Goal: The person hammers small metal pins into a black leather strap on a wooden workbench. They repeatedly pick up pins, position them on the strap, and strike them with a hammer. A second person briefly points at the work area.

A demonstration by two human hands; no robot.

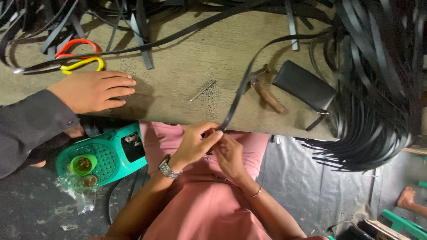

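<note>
Strap at my fingers: black. Heap of straps: black. Desk: dull brown wood, peppered with tiny dark specks. Scissors: one red handle, one yellow. Wallet: black. Tray: teal, dotted with holes. My lap cloth: pink. My watch: silver. Neighbour's sleeve: dark grey.

Off to the left there's scissors with red and yellow handles lying on the wooden bench, plus a co-worker's hand resting flat just near them. A black wallet and a rusty hammer sit toward the right, with a thin nail between. A teal plastic stool sits below the bench's near edge, left.
</note>
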